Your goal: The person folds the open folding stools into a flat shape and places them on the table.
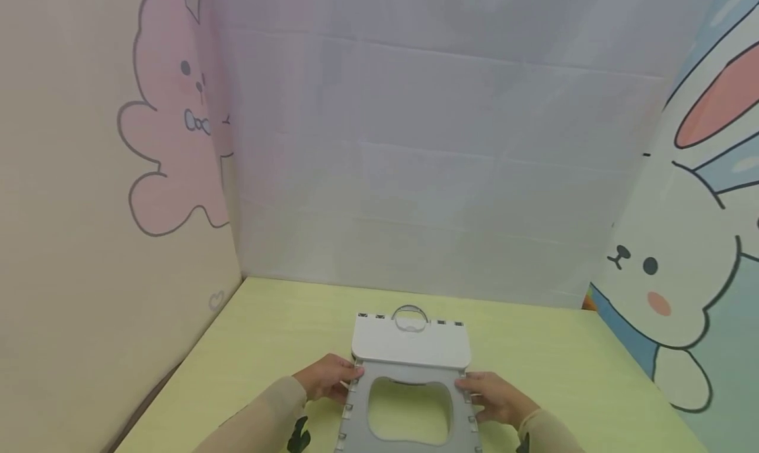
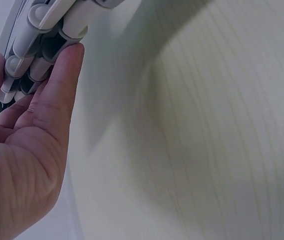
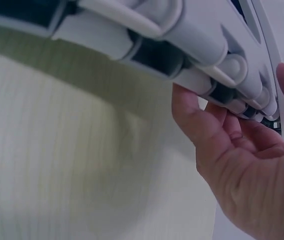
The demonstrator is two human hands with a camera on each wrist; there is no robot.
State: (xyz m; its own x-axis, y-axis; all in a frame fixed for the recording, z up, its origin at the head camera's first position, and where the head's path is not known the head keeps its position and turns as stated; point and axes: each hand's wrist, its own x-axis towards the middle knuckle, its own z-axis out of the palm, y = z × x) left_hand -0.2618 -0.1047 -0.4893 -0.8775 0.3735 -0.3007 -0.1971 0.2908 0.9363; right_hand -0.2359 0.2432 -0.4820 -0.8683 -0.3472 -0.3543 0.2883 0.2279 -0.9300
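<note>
A grey and white folding step stool (image 1: 411, 344) is in front of me in the head view, its thin carry handle at the far end. A large rounded opening shows in its grey panel, and hinge knuckles line both sides. My left hand (image 1: 329, 376) grips the left edge, thumb on top and fingers underneath. On the opposite edge my right hand (image 1: 497, 395) holds it the same way. Both wrist views show fingers under the hinged edge of the stool (image 2: 37, 32), with its shadow on the surface below. The near end is cut off by the frame.
The stool is over a pale yellow table (image 1: 284, 321) with faint wood grain. A plain whitish sheet (image 1: 415, 143) hangs behind it. Side panels carry a pink cartoon animal (image 1: 168, 110) on the left and a white rabbit (image 1: 670, 255) on the right.
</note>
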